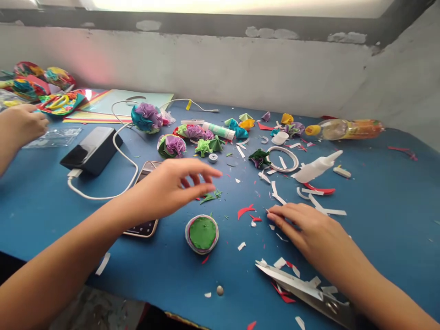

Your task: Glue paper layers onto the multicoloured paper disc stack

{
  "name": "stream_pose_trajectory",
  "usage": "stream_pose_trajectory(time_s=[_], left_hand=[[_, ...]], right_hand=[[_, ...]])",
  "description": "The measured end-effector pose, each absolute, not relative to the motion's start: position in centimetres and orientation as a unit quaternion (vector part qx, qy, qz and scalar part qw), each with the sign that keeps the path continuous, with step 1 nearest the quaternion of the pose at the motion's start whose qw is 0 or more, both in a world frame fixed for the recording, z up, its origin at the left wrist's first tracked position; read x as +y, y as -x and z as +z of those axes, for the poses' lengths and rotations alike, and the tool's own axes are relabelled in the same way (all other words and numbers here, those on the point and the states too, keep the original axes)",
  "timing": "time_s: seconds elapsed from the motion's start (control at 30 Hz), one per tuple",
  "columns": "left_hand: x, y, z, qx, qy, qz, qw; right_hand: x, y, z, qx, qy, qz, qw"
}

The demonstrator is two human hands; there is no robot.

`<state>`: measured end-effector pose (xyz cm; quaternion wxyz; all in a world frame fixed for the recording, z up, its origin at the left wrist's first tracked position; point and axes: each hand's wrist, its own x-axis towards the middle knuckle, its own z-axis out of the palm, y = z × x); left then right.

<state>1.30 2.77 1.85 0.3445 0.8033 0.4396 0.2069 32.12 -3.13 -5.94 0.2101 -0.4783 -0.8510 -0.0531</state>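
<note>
1. Decent gap between the left hand [177,187] and right hand [297,224], just loose scraps [244,211] there
2. Scissors [295,284] block the right hand's near side
3. White bottle [314,169] and ring [296,160] crowd its far side

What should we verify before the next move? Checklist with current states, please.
1. Left hand free: ok. Raised, fingers apart, nothing visible in it.
2. Right hand holding something: cannot tell. A tiny dark bit shows at the fingertips, too small to identify.
3. Green-topped round piece uncovered: ok. Green face up, neither hand touching it.
4. Scissors away from the right arm: not ok. They lie close beside the forearm.
5. Scraps swept up: not ok. Red scrap and white bits lie near the right hand.
6. White nozzle bottle capped: cannot tell.
</note>
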Motion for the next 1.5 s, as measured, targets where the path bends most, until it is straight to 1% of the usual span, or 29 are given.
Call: stream_pose_trajectory(time_s=[0.1,0.17,0.23,0.4,0.6,0.83,0.97,1.07,1.13,1.17,1.23,1.33,1.5], left_hand=[[2.6,-1.4,2.2,0.440,-0.798,0.015,0.411],[2.5,-1.6,2.2,0.420,-0.798,-0.037,0.431],[2.6,-1.8,2.2,0.407,-0.796,-0.054,0.444],[3.3,-1.6,2.1,0.394,-0.792,-0.074,0.461],[3.4,-1.5,1.9,0.400,-0.790,-0.061,0.461],[2.8,-1.8,2.3,0.390,-0.820,-0.080,0.410],[2.5,-1.8,1.9,0.397,-0.833,-0.040,0.384],[2.4,-1.7,1.5,0.446,-0.846,-0.011,0.291],[2.2,-1.6,1.6,0.473,-0.848,-0.036,0.238],[2.1,-1.5,1.6,0.473,-0.848,-0.054,0.232],[1.7,-1.2,1.7,0.448,-0.853,-0.080,0.256],[1.0,-1.2,1.5,0.396,-0.870,-0.080,0.282],[0.2,-2.0,0.8,0.352,-0.897,-0.089,0.252]], right_hand=[[-3.0,-32.1,-6.1,-0.850,0.484,-0.031,0.206],[-2.9,-32.3,-6.1,-0.848,0.489,-0.016,0.203],[-2.8,-32.4,-6.1,-0.846,0.494,0.001,0.201],[-2.6,-32.5,-5.9,-0.831,0.516,0.051,0.202],[-2.4,-32.4,-5.5,-0.806,0.550,0.092,0.200],[-2.7,-32.4,-5.4,-0.788,0.578,0.102,0.186],[-2.6,-32.1,-5.2,-0.788,0.580,0.103,0.180],[-2.8,-31.9,-5.2,-0.788,0.579,0.101,0.183],[-3.1,-31.8,-5.3,-0.790,0.576,0.098,0.186],[-3.2,-31.8,-5.4,-0.793,0.572,0.097,0.187],[-3.3,-31.7,-5.5,-0.803,0.559,0.095,0.183],[-3.2,-31.3,-5.8,-0.821,0.533,0.084,0.184],[-3.4,-31.0,-5.0,-0.833,0.506,0.051,0.218]])
